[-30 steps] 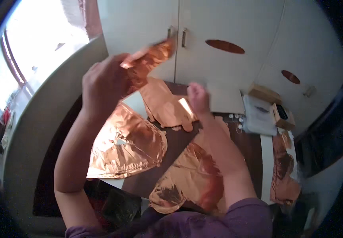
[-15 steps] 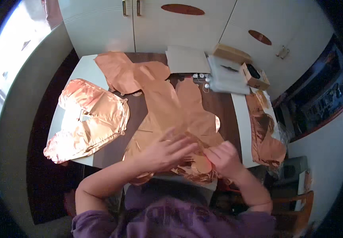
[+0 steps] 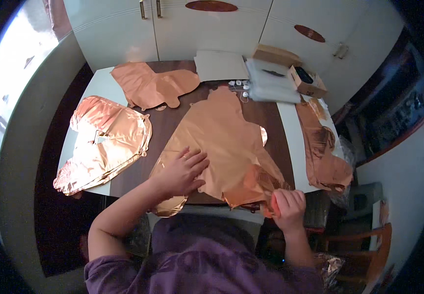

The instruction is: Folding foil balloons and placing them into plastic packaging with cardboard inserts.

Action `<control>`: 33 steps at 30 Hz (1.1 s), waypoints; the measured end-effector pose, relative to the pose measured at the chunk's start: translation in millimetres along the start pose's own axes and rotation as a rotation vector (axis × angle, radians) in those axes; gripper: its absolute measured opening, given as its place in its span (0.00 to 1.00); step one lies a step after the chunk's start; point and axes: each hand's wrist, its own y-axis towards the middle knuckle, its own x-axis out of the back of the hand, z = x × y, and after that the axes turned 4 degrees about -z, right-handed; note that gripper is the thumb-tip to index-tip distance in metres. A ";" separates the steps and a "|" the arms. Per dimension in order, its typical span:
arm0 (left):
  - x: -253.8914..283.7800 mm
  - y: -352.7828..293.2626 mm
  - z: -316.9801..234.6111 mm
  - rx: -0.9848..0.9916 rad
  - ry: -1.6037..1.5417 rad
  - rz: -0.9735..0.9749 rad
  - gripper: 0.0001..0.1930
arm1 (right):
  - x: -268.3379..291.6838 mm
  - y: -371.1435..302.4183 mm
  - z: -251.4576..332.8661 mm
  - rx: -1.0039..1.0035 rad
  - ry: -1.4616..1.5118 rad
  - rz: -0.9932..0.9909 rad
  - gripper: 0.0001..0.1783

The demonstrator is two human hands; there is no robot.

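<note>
A flat copper-coloured foil balloon [image 3: 222,132] lies across the middle of the table in front of me. My right hand [image 3: 289,206] is closed on its near right corner, where the foil is folded up and crumpled. Over the near left part of the same balloon is my left hand [image 3: 185,170], fingers spread and holding nothing; whether it touches the foil I cannot tell. Shiny flat foil balloons [image 3: 124,139] are stacked at the left. Another copper foil balloon [image 3: 150,85] lies at the far left, and a creased one [image 3: 320,152] rests on the right edge.
The table has a dark wood top [image 3: 173,110] with white side strips. At the back are a pale flat board [image 3: 219,66], clear plastic bags [image 3: 273,85], small white pieces [image 3: 244,87] and an open cardboard box [image 3: 310,84]. A wooden chair [image 3: 378,250] stands at the near right.
My hands have moved apart, the left one lifting off to the left and the right one shifting right. The middle balloon is spread differently, and its upper part no longer reaches the far left balloon.
</note>
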 end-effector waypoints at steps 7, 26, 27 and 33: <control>8.4 -25.7 -33.2 0.038 0.007 -0.033 0.29 | -2.1 -5.2 23.7 0.104 0.050 0.058 0.12; 5.5 -22.6 -1.5 0.086 -0.073 -0.078 0.24 | 14.6 -7.3 58.0 -0.065 0.024 0.264 0.13; 4.3 -22.7 -3.0 0.085 -0.089 -0.067 0.25 | 16.6 -32.4 57.3 -0.355 0.194 0.331 0.12; 0.5 -27.0 -6.1 0.074 -0.073 -0.093 0.24 | -29.7 -88.9 68.3 -1.191 0.913 0.469 0.12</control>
